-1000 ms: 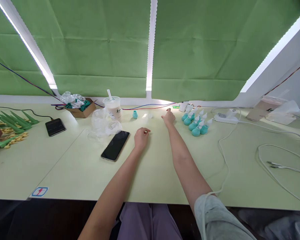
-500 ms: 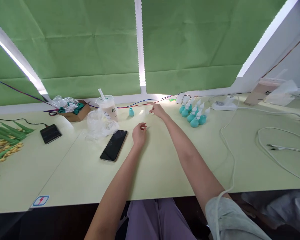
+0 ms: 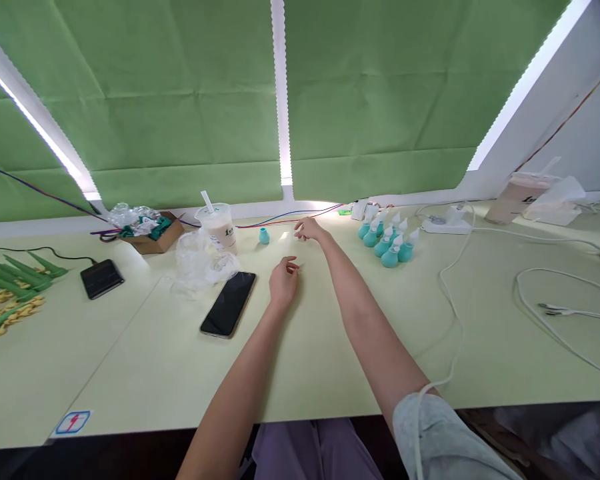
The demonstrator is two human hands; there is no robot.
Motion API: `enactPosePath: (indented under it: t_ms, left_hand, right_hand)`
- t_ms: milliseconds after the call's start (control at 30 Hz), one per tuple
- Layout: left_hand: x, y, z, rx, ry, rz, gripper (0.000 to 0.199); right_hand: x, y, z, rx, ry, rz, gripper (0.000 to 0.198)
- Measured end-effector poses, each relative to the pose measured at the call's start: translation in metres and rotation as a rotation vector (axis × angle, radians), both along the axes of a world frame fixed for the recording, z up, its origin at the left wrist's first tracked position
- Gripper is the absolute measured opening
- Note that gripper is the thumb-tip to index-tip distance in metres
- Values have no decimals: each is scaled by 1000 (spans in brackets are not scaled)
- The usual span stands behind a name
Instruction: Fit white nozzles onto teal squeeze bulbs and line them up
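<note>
R hand (image 3: pixel 310 229): thumb + fingers nearly together, narrow grip, at a small white piece (image 3: pixel 297 235) near back of table (image 3: pixel 330 360); held or only touched, can't tell. L hand (image 3: pixel 283 283): slack, fingers part-curled, small gap thumb to index, wrist side low to table.

Pose: R arm reaches fwd & inward, hand bent toward L; L arm shorter reach, hand nearer body, just R of dark phone (image 3: pixel 229 305).

Surroundings: single teal bulb (image 3: pixel 264 237) upright, a little L of R fingertips. Approx. ten teal bulbs w/ white tips (image 3: pixel 390 258) grouped R of R forearm, well apart from it. Drink cup (image 3: pixel 223 231) & clear plastic bag (image 3: pixel 200 259) L of single bulb, touching each other.

Edges: back wall ledge (image 3: pixel 260 211) close beyond R hand; bare tabletop btwn forearms to front edge. White cable (image 3: pixel 459 313) crosses R sleeve (image 3: pixel 445 440).
</note>
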State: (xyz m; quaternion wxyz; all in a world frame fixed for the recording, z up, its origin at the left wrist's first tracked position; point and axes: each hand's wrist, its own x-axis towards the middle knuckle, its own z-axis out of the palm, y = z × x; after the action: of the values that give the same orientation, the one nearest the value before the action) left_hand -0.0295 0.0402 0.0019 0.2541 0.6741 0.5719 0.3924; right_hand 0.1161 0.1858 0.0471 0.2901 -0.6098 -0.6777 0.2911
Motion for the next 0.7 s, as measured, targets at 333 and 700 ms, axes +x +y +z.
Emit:
enactPosePath:
  t_ms: [333,700]
  left_hand:
    - [-2,3,3,127,-100,47,38]
    - [24,-23,5,-39,-31,-362,26]
  right_hand:
    - [27,-60,17,-160,354,358,29]
    - [69,-193,-23,-67,570,129,31]
